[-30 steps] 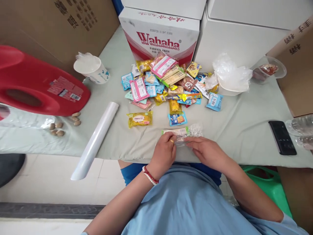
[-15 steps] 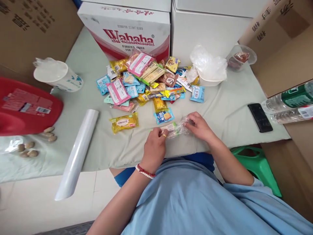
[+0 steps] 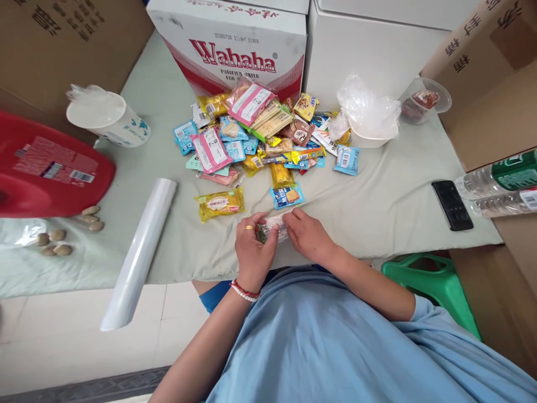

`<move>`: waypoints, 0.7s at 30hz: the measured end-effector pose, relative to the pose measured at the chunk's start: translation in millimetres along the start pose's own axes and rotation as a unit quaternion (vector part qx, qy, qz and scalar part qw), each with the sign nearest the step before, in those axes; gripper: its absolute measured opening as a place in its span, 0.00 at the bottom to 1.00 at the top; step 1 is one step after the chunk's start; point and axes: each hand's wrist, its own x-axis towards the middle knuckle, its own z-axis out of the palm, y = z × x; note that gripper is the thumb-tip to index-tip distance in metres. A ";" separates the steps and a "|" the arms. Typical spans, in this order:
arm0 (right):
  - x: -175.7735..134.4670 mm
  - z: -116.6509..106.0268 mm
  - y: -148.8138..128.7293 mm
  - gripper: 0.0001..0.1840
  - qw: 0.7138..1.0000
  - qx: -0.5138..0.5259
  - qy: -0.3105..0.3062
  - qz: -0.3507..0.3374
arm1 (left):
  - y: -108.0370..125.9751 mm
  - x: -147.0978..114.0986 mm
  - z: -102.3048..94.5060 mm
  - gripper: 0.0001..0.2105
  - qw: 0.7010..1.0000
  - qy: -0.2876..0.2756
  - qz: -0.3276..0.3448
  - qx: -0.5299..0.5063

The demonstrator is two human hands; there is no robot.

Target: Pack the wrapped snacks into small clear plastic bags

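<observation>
Near the front edge of the cloth-covered table, both my hands close round a small snack packet wrapped in clear film. My left hand grips its left end, thumb in front and fingers behind. The fingers of my right hand pinch the film at the other end. Part of the packet is hidden by my fingers. Just beyond it lies a blue biscuit packet, and a yellow snack packet rests to the left. Behind these is a heap of wrapped snacks.
A roll of plastic film overhangs the front edge at left, near a red jug and a paper cup. A white bowl with crumpled plastic stands right of the heap. Further right lie a phone and plastic bottles.
My right hand has moved left, up to my left hand, folding the loose film onto the packet. My left hand has turned, its thumb now in front. The view has shifted slightly.
</observation>
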 end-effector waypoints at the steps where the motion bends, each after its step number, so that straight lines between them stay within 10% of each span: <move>1: -1.9 0.8 -0.4 0.10 1.000 -0.015 -0.005 -0.001 | -2.8 -0.3 -0.4 0.18 1.000 0.010 -0.019 0.018; 7: -11.2 4.8 -3.6 0.11 1.000 -0.010 0.025 -0.002 | -4.3 3.8 2.4 0.13 0.988 -0.066 -0.018 0.138; 12: -32.7 1.7 1.8 0.09 0.970 0.211 0.115 0.025 | 21.0 -9.4 -6.4 0.08 0.999 -0.008 0.030 0.044; 16: -53.2 -6.1 6.7 0.15 0.819 0.551 0.107 0.121 | 51.3 -29.4 3.6 0.14 0.977 0.061 0.206 0.011; 21: -66.7 -11.8 24.5 0.24 0.669 0.701 0.093 0.231 | 65.2 -39.9 35.8 0.23 0.932 -0.041 0.359 -0.032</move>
